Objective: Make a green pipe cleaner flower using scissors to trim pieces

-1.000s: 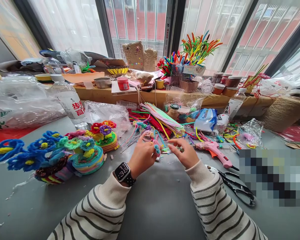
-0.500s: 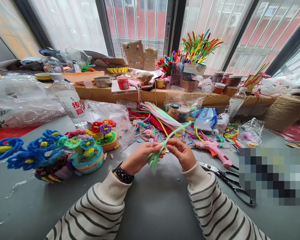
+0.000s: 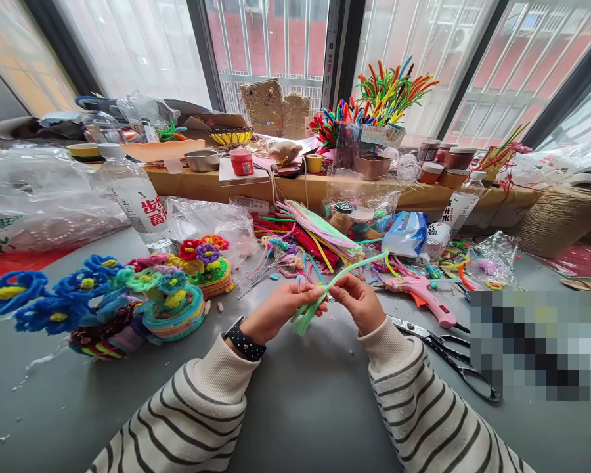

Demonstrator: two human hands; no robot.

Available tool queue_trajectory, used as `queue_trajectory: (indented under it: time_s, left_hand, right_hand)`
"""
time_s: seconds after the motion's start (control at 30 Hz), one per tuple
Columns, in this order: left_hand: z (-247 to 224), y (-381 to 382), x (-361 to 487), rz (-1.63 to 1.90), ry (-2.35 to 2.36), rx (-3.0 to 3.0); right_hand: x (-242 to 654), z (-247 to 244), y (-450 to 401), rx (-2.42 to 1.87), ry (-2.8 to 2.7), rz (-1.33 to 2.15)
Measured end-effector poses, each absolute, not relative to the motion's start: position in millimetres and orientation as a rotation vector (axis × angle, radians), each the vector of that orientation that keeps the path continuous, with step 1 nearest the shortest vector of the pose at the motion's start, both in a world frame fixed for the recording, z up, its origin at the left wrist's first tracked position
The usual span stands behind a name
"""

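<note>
The left hand [image 3: 270,310] is pinching a bundle of green pipe cleaners [image 3: 305,320], and the right hand [image 3: 360,303] is pinching the same strands just beside it. So the bundle is between the two hands, above the worktop [image 3: 305,407]. The step seems to be bending or twisting the strands together. The next move, I think, calls for a steady left hold while the right hand turns. Scissors [image 3: 432,339] and a glue gun [image 3: 426,293] lie to the right of the right hand.

Two hands [image 3: 276,307] here, four blue pipe-cleaner flowers [image 3: 87,284], one pink glue gun [image 3: 427,294], one pair of scissors [image 3: 429,337], one twine spool [image 3: 559,222]!
</note>
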State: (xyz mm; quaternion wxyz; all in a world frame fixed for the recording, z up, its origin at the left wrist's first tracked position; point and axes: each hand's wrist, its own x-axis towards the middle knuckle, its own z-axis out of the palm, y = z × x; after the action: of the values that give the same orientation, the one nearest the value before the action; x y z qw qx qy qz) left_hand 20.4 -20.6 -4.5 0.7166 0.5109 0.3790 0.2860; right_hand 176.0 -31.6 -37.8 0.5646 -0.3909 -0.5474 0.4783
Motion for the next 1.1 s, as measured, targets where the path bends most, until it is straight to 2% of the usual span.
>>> queue_trajectory:
  time_s: [0.23, 0.53, 0.67, 0.77, 1.0, 1.1]
  left_hand:
    - [-3.7, -22.2, 25.7, 0.665, 0.895, 1.350]
    - [-6.8, -21.5, 24.3, 0.443, 0.779, 1.446]
    - [-9.5, -18.8, 23.9, 0.602, 0.890, 1.443]
    - [-10.1, -19.3, 25.3, 0.555, 0.870, 1.478]
    - [0.1, -25.5, 27.1, 0.372, 0.653, 1.429]
    - [-5.1, -24.0, 26.8, 0.452, 0.698, 1.508]
  right_hand:
    - [175.0, -34.5, -30.4, -0.963, -1.249, 1.191]
    - [180.2, -36.2, -27.7, -1.039, -1.033, 1.046]
    - [179.1, -30.8, -31.0, -1.087, -1.168, 1.121]
    - [174.9, -29.7, -34.5, -1.090, -1.320, 1.071]
    - [168.1, -35.1, -37.6, -1.055, -1.192, 1.195]
    - [169.2, -32.2, -39.0, -1.102, -1.310, 1.065]
